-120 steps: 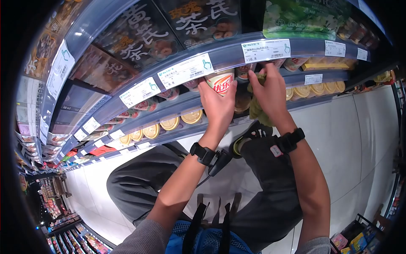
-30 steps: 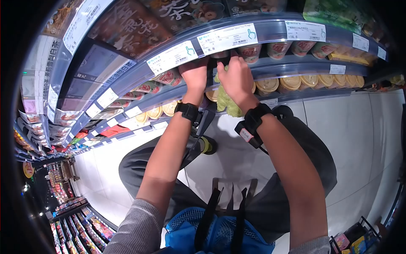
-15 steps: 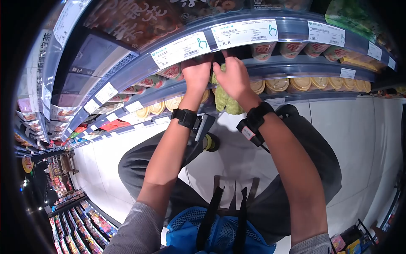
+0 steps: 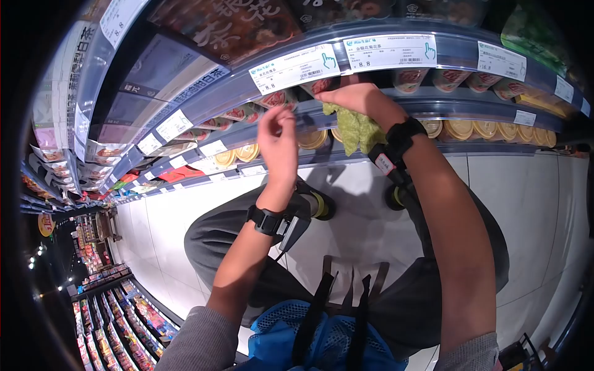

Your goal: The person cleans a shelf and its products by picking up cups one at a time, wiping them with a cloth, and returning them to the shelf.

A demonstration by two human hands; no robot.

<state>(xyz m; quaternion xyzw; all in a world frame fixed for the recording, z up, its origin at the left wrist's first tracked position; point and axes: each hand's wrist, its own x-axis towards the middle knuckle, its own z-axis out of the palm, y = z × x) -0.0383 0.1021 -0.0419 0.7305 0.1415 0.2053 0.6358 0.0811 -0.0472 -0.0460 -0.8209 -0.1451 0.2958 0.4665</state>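
My right hand (image 4: pixel 361 99) reaches in under the upper shelf edge with a yellow-green cloth (image 4: pixel 355 128) hanging from it. Its fingertips are partly hidden, close to a red-labelled cup (image 4: pixel 317 86). Lower and to the left, my left hand (image 4: pixel 278 141) is in front of the shelf, fingers loosely curled with a gap between them and nothing visible inside. Another red-labelled cup (image 4: pixel 276 99) stands just behind its fingertips.
Price labels (image 4: pixel 388 52) line the curved shelf edge above my hands. More red-labelled cups (image 4: pixel 450 79) stand to the right. Gold-lidded tubs (image 4: pixel 459 129) fill the lower shelf. Boxed teas (image 4: pixel 154 86) are at left. A blue bag (image 4: pixel 331 337) lies near my lap.
My left hand has come out from under the shelf edge and down. My right hand stays at the shelf with the cloth, its fingers now pointing left. The view has shifted slightly.
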